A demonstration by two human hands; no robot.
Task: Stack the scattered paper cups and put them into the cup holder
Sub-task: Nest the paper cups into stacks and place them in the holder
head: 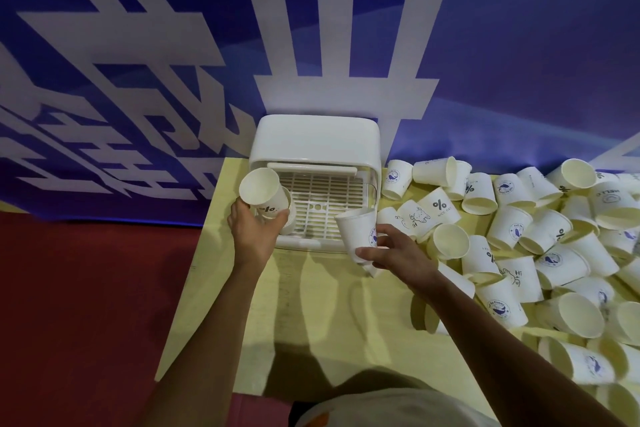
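Shirt (381, 406) at bottom edge, both forearms stretched over table (311, 322). Left hand (254, 229) curled round tilted cup (265, 191), mouth toward camera, at holder's (315, 139) left edge; more cups nested just behind it. Right hand (398, 250) grips stack (358, 229), thumb and fingers wrapped, at holder's front right corner. Holder open, slatted tray showing. Pile (536, 243) of loose cups right of holder. Banner (138, 45) behind
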